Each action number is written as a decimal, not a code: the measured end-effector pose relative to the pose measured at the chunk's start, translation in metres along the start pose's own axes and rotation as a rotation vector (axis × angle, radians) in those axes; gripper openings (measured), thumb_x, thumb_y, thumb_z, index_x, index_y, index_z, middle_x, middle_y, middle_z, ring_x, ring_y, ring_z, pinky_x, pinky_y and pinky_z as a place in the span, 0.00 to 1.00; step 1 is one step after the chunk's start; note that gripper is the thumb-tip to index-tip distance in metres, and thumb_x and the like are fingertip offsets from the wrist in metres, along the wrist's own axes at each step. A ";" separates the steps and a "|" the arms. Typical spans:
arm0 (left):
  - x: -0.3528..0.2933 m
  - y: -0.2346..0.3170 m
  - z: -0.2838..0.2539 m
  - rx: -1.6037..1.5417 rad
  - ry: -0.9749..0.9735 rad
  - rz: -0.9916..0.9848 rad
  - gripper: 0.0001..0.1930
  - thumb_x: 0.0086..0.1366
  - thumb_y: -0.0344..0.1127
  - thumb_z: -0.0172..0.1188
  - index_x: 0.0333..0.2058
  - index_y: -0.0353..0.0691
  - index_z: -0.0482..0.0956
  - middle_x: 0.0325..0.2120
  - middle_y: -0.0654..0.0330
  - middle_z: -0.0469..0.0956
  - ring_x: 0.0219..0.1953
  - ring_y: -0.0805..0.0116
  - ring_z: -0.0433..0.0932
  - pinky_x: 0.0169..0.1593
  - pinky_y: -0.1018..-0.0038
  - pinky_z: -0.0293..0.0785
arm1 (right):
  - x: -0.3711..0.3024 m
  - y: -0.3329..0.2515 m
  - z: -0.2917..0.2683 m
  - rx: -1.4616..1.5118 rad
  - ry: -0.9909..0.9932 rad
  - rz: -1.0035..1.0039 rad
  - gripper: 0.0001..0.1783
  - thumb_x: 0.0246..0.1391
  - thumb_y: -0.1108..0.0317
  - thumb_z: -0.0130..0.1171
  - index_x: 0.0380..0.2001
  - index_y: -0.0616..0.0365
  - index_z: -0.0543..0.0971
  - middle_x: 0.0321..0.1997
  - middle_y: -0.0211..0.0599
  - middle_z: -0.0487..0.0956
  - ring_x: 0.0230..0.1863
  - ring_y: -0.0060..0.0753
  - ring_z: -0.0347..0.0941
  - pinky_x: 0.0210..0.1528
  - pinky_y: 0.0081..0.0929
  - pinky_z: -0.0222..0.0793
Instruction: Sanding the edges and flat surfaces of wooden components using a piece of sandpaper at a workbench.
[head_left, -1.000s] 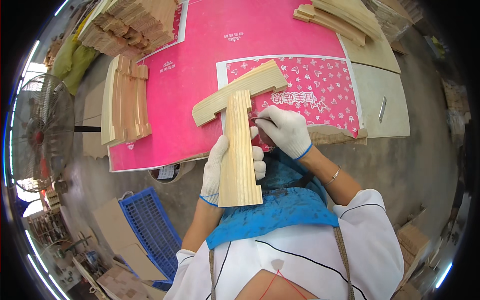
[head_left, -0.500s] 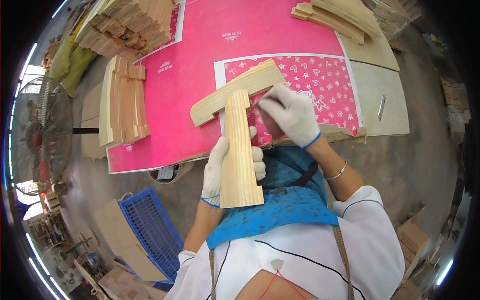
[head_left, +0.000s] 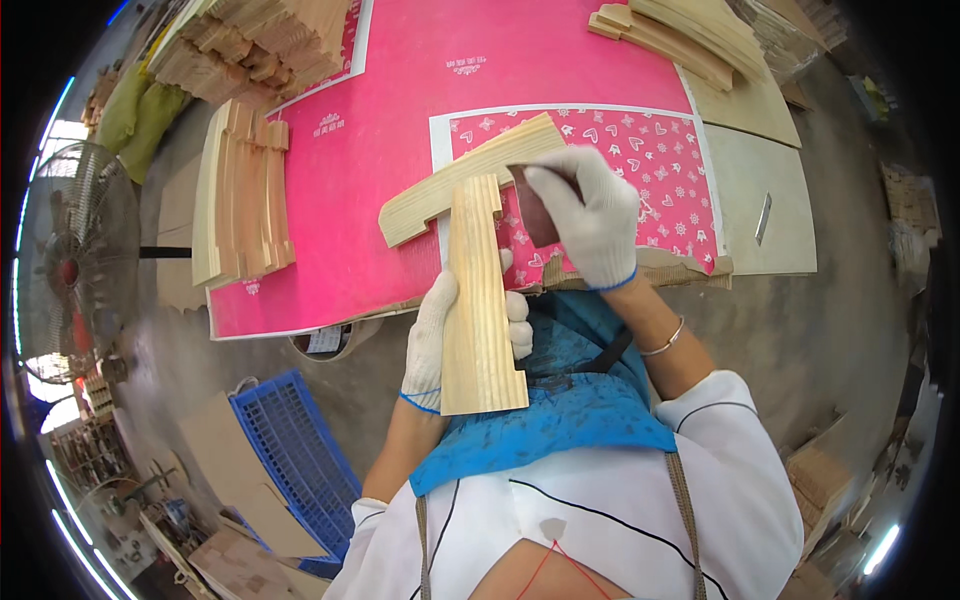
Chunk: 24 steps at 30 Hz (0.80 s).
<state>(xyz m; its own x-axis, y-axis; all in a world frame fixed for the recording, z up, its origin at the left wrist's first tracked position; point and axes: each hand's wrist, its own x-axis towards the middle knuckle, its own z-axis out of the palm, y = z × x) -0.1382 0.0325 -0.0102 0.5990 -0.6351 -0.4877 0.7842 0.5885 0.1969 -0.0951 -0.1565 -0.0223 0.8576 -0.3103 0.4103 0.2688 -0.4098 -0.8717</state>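
My left hand (head_left: 432,325), in a white knit glove, is wrapped round a pale wooden board (head_left: 476,320) with notches cut in its right edge. The board points away from me, its near end over my blue apron. In my gloved right hand (head_left: 597,215) a dark brown sheet, apparently sandpaper (head_left: 536,208), is pinched between thumb and fingers, close to the board's notched far end. Beyond and partly behind the held board, a second notched wooden piece (head_left: 420,212) lies slantwise on the pink covering.
The pink-covered table (head_left: 370,150) carries stacked wooden pieces (head_left: 240,195) at left, a taller stack (head_left: 255,50) behind and more pieces (head_left: 670,45) far right. A box cutter (head_left: 763,218) lies at right. A fan (head_left: 75,260) and a blue plastic crate (head_left: 300,455) stand left.
My right hand has shifted slightly right and up, and the brown sheet now shows more fully. The left hand and its board stay nearly still.
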 end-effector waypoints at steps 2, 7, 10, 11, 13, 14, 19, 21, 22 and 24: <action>-0.001 0.000 0.004 0.023 0.010 0.019 0.30 0.73 0.59 0.39 0.61 0.41 0.63 0.33 0.49 0.73 0.29 0.59 0.72 0.33 0.67 0.72 | -0.016 0.012 0.007 -0.082 0.024 -0.090 0.07 0.51 0.71 0.66 0.33 0.59 0.80 0.27 0.36 0.81 0.27 0.28 0.78 0.31 0.27 0.73; -0.001 0.006 0.004 0.008 0.013 0.001 0.30 0.73 0.59 0.39 0.60 0.41 0.64 0.34 0.49 0.73 0.30 0.58 0.73 0.35 0.66 0.73 | -0.045 0.045 0.017 -0.329 -0.124 -0.188 0.06 0.49 0.70 0.67 0.31 0.56 0.80 0.23 0.40 0.78 0.23 0.42 0.76 0.26 0.33 0.70; -0.002 0.005 0.006 -0.007 0.028 -0.018 0.30 0.73 0.59 0.39 0.59 0.40 0.64 0.34 0.48 0.73 0.31 0.57 0.73 0.35 0.65 0.73 | -0.033 0.038 0.007 -0.280 -0.121 -0.247 0.06 0.49 0.69 0.67 0.30 0.56 0.80 0.23 0.38 0.79 0.24 0.41 0.77 0.27 0.32 0.70; -0.003 0.004 0.002 -0.016 0.028 -0.005 0.29 0.73 0.59 0.40 0.59 0.40 0.64 0.35 0.48 0.73 0.31 0.57 0.73 0.36 0.66 0.73 | -0.029 0.033 0.008 -0.241 -0.122 -0.276 0.07 0.48 0.70 0.67 0.31 0.56 0.80 0.23 0.39 0.79 0.24 0.41 0.77 0.28 0.32 0.71; -0.004 0.004 -0.001 -0.023 0.027 0.027 0.29 0.73 0.58 0.40 0.59 0.39 0.64 0.35 0.48 0.73 0.31 0.57 0.73 0.36 0.66 0.73 | -0.024 0.018 0.008 -0.152 -0.063 -0.274 0.07 0.49 0.69 0.67 0.31 0.55 0.80 0.22 0.38 0.78 0.24 0.41 0.77 0.27 0.33 0.70; -0.003 0.003 -0.001 0.016 0.021 0.019 0.29 0.73 0.58 0.41 0.58 0.39 0.64 0.35 0.48 0.73 0.31 0.57 0.73 0.36 0.66 0.73 | -0.021 0.012 0.010 -0.067 -0.004 -0.270 0.07 0.49 0.67 0.67 0.31 0.54 0.79 0.22 0.38 0.77 0.24 0.41 0.76 0.26 0.34 0.70; -0.001 0.000 0.000 -0.035 -0.025 -0.021 0.28 0.72 0.57 0.42 0.58 0.39 0.64 0.35 0.48 0.73 0.31 0.58 0.74 0.37 0.66 0.74 | -0.027 0.036 0.011 -0.240 -0.172 -0.249 0.07 0.49 0.67 0.67 0.32 0.53 0.80 0.25 0.36 0.79 0.24 0.40 0.77 0.26 0.33 0.70; -0.003 0.000 0.001 0.036 0.012 0.014 0.28 0.72 0.57 0.42 0.58 0.39 0.64 0.36 0.49 0.73 0.32 0.58 0.74 0.37 0.66 0.75 | -0.032 0.045 0.006 -0.294 -0.239 -0.300 0.07 0.50 0.67 0.67 0.32 0.52 0.80 0.25 0.37 0.79 0.25 0.40 0.77 0.26 0.33 0.70; -0.003 0.001 0.000 0.034 0.009 0.007 0.28 0.72 0.57 0.42 0.58 0.39 0.64 0.36 0.49 0.73 0.32 0.58 0.74 0.37 0.66 0.75 | -0.031 0.043 0.004 -0.349 -0.300 -0.346 0.06 0.50 0.67 0.66 0.32 0.52 0.80 0.25 0.37 0.79 0.25 0.40 0.77 0.26 0.33 0.70; -0.001 0.000 -0.002 0.090 0.014 0.042 0.28 0.72 0.57 0.42 0.58 0.38 0.64 0.35 0.49 0.73 0.32 0.58 0.75 0.37 0.65 0.76 | -0.034 0.035 0.002 -0.262 -0.240 -0.236 0.06 0.50 0.67 0.66 0.32 0.53 0.80 0.25 0.37 0.79 0.25 0.41 0.77 0.27 0.33 0.71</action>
<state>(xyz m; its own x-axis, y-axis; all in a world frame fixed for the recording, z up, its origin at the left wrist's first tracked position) -0.1390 0.0345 -0.0111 0.6297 -0.6034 -0.4893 0.7703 0.5664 0.2929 -0.1137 -0.1591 -0.0671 0.8721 0.0140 0.4892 0.3757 -0.6596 -0.6509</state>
